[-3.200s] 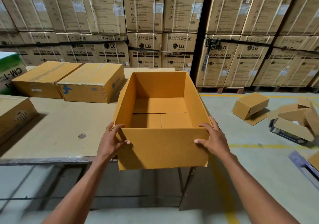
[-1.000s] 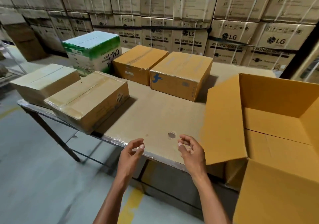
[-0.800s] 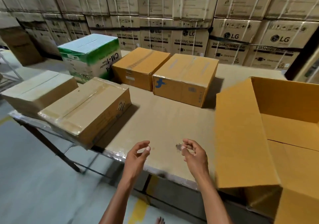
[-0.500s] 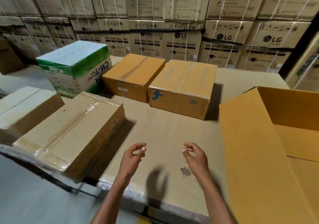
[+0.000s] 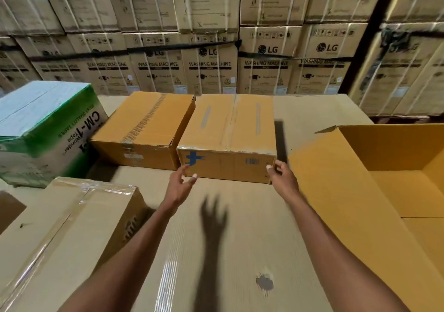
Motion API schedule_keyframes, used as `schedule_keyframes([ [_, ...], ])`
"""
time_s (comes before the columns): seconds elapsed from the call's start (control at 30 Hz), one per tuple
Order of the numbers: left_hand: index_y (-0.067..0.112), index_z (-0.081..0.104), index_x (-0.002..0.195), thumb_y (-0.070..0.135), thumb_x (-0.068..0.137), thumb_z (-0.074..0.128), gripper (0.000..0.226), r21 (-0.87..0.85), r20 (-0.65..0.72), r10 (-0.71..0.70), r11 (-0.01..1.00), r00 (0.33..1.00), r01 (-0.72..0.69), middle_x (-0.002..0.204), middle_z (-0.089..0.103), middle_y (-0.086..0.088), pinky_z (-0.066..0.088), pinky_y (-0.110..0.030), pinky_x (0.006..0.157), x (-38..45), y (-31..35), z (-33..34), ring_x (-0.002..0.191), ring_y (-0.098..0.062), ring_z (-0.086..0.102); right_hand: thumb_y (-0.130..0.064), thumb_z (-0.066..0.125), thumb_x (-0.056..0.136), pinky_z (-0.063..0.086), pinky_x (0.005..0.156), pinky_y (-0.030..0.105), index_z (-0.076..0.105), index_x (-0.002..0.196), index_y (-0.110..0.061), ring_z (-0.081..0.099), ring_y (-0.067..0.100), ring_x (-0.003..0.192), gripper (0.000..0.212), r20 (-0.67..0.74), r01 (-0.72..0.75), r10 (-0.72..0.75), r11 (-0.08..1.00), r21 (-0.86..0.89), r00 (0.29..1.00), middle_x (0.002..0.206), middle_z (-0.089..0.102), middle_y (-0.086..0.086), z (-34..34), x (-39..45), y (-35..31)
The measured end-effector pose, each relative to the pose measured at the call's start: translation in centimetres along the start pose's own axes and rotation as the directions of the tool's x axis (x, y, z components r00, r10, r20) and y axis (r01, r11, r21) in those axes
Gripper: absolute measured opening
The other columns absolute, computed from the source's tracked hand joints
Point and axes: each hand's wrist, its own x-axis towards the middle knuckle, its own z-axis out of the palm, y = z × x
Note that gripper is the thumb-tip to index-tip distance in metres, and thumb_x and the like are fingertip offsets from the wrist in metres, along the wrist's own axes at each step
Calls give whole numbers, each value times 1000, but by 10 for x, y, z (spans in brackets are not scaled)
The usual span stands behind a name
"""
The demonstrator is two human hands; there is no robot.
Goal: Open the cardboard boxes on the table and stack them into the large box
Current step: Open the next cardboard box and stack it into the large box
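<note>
A taped brown box with a blue logo [image 5: 228, 131] sits mid-table. My left hand [image 5: 179, 186] hovers with spread fingers just before its near left corner, holding nothing. My right hand [image 5: 283, 179] touches the box's near right corner, fingers apart, not clasped around it. The large open box [image 5: 336, 191] stands empty at the right, its near flap leaning towards me. A second taped brown box [image 5: 146, 126] lies directly left of the logo box.
A green and white carton [image 5: 45, 129] stands at the far left. A plastic-wrapped box [image 5: 62, 234] lies near left, another carton's edge [image 5: 9, 210] beside it. The cardboard-covered table [image 5: 228, 251] has a small hole. Stacked washing-machine cartons [image 5: 216, 47] wall the back.
Both hands have reached forward from above the table's near edge to the logo box's front corners. The view has moved closer to the table.
</note>
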Motion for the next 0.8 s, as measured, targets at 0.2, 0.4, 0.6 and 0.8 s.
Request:
schedule_keyframes([
  [0.2, 44, 21, 153, 72, 78, 62, 90, 59, -56, 12, 998, 998, -8, 157, 30, -13, 43, -68, 102, 144, -30, -22, 139, -42, 38, -51, 49, 99, 30, 114, 47, 13, 159, -26, 29, 31, 147, 74, -30, -153, 152, 988, -31, 988, 164, 24, 4, 4, 67, -12],
  [0.4, 8, 39, 136, 28, 94, 67, 54, -27, 83, -132, 991, 988, 134, 141, 46, -20, 51, -40, 84, 148, 13, -13, 123, -34, 51, -78, 53, 75, 33, 115, 50, 22, 157, -25, 38, 29, 142, 103, 165, -260, 252, 965, 23, 954, 159, 36, 2, 16, 91, 7],
  [0.6, 13, 48, 127, 26, 94, 66, 40, -64, 73, -62, 996, 995, 67, 126, 58, -12, 50, -46, 95, 133, 3, -20, 117, -32, 57, -104, 45, 48, 38, 111, 52, 41, 148, -27, 45, 24, 136, 126, 202, -253, 241, 967, 38, 949, 150, 49, -2, 22, 125, 67],
  [0.8, 14, 55, 124, 48, 78, 69, 58, 7, -74, -39, 999, 996, 40, 112, 68, -4, 60, -43, 84, 98, -18, -26, 99, -23, 68, -64, 37, 97, 45, 102, 45, 37, 149, -10, 50, 35, 128, 74, -1, -240, 240, 967, -82, 971, 145, 49, 14, 19, 44, 17],
])
